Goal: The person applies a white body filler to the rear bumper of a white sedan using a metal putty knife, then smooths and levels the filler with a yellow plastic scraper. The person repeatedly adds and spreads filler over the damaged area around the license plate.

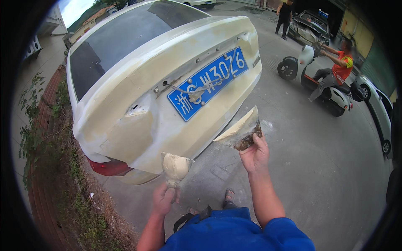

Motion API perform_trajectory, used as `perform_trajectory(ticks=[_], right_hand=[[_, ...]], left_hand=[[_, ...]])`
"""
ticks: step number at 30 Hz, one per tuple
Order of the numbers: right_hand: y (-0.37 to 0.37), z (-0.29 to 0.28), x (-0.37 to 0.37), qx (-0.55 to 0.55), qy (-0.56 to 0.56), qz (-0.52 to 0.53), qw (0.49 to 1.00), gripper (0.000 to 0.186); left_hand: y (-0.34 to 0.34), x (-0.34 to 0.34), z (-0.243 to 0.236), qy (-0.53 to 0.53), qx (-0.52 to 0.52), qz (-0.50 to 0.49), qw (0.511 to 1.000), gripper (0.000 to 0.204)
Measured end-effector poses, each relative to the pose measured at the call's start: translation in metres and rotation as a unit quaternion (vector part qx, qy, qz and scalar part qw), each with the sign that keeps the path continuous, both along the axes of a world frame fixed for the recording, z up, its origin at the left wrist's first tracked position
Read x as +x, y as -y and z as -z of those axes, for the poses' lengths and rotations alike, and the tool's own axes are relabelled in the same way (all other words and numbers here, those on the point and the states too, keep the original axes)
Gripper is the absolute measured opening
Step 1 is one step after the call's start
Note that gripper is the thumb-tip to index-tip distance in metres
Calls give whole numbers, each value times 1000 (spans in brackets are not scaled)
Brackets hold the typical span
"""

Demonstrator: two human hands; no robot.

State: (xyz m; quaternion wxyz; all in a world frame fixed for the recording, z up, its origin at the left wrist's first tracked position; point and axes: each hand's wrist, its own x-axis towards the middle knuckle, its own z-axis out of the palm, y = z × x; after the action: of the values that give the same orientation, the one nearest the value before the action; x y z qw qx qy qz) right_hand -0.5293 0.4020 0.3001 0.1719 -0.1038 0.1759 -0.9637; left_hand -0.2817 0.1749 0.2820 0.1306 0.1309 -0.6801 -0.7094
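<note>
My left hand (pixel 166 197) grips a small putty knife (pixel 175 167) loaded with cream-coloured filler, near the car's lower rear. My right hand (pixel 253 154) holds a flat, stained spreader plate (pixel 238 129) with cream filler along its edge, right of the car's rear. The white car's boot lid (pixel 121 138) has beige patches of filler, small holes and a loose cable hanging over a blue number plate (pixel 207 82). A red tail light (pixel 104 166) sits at its lower left.
A person (pixel 341 67) on a white scooter (pixel 305 54) is at the right. Another person (pixel 284 16) stands behind, near a car (pixel 310 27) at a garage. A white car (pixel 374 108) is at far right. A weedy brick edging (pixel 44 113) runs along the left.
</note>
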Motion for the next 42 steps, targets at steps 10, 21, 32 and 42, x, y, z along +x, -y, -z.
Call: perform_trajectory(ticks=[10, 21, 32, 42], right_hand=[[23, -35, 8, -36, -3, -20, 999, 40], [52, -7, 43, 132, -204, -66, 968, 29], [50, -59, 39, 441, -721, 300, 442, 35], [48, -30, 27, 461, -688, 219, 516, 32]], left_hand=[[-24, -49, -17, 24, -41, 61, 997, 19], [-6, -46, -13, 19, 21, 63, 998, 27], [12, -29, -14, 76, 101, -42, 991, 28], [64, 21, -4, -5, 215, -298, 930, 21]])
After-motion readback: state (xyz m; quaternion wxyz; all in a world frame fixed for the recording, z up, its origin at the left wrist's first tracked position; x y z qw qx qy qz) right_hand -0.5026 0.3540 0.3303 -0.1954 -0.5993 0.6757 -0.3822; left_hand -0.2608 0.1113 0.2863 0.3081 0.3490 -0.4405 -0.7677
